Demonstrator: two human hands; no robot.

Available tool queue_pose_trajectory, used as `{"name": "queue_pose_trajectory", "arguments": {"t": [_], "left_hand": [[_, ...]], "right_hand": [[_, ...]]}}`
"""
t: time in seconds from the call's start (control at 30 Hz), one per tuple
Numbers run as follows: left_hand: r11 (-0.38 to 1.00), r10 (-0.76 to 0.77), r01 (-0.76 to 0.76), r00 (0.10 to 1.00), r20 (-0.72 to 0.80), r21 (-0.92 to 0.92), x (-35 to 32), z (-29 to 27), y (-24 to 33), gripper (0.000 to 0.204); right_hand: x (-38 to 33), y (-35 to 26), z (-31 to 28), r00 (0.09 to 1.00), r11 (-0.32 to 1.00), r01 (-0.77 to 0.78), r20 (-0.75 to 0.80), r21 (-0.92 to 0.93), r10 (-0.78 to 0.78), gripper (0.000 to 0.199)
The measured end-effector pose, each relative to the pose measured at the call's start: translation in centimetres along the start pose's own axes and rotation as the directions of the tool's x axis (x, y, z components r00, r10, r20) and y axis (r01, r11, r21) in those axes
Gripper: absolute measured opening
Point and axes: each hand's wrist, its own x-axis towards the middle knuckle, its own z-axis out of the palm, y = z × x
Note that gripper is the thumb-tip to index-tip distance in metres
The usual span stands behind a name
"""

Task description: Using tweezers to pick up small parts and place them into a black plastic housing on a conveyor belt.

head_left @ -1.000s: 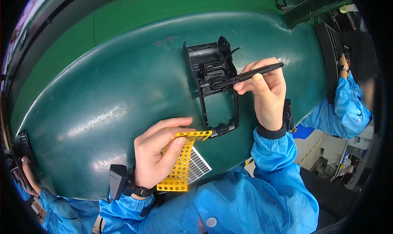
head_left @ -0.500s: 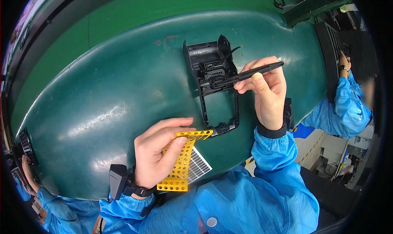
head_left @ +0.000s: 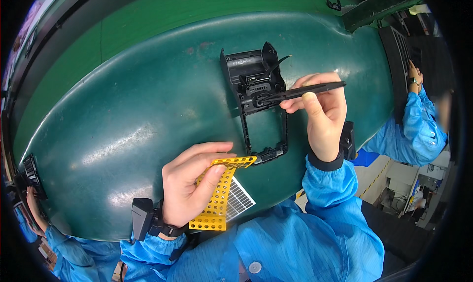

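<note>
My right hand (head_left: 325,112) is closed round a pair of black tweezers (head_left: 315,89), whose tips reach onto a round recess in a black plastic housing (head_left: 253,88). The housing lies on the green table, with an open rectangular frame at its near end and a thin dark strip sticking up at its far right. Between the thumb and fingers of my left hand (head_left: 189,183) is a yellow sheet of round stickers (head_left: 214,203) with rows of dark round spots, its far edge bent over. Whether anything sits at the tweezer tips is too small to tell.
A white sheet with dark rectangles (head_left: 239,198) lies partly under the yellow one. The green table (head_left: 123,149) has a curved far edge. People in blue sleeves work at the right (head_left: 414,129) and left (head_left: 74,252). A dark green post (head_left: 379,11) stands at the far right.
The tweezers in my right hand have tilted flatter and their rear end has shifted slightly right and down. My left hand and the housing have not visibly moved.
</note>
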Motion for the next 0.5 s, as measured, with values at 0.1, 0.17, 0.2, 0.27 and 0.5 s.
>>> {"name": "queue_pose_trajectory", "arguments": {"t": [0.1, 0.17, 0.2, 0.27, 0.5], "left_hand": [[1.000, 0.000, 0.000, 1.000, -0.015, 0.013, -0.2, -0.2, 0.4, 0.019], [1.000, -0.001, 0.001, 1.000, -0.017, 0.010, -0.2, -0.1, 0.2, 0.019], [1.000, -0.007, 0.007, 1.000, -0.021, 0.005, -0.1, 0.1, 0.1, 0.018], [1.000, -0.010, 0.010, 1.000, -0.021, -0.001, 0.0, 0.2, 0.1, 0.017], [0.998, 0.043, -0.043, 0.999, -0.014, 0.038, -0.4, 0.0, 0.5, 0.016]], "right_hand": [[-0.6, 0.1, 1.0, 0.989, 0.987, 0.147, 0.019, -0.070, -0.146, 0.021], [-1.2, 0.2, 0.5, 0.935, 0.841, 0.353, 0.117, -0.410, -0.335, 0.020], [-1.5, 0.5, 1.2, 0.926, 0.865, 0.370, 0.062, -0.338, -0.372, 0.023], [-1.9, 0.9, 1.3, 0.877, 0.794, 0.472, 0.110, -0.383, -0.469, 0.029], [-2.2, 0.9, 1.6, 0.858, 0.755, 0.498, 0.114, -0.426, -0.501, 0.033]]}}
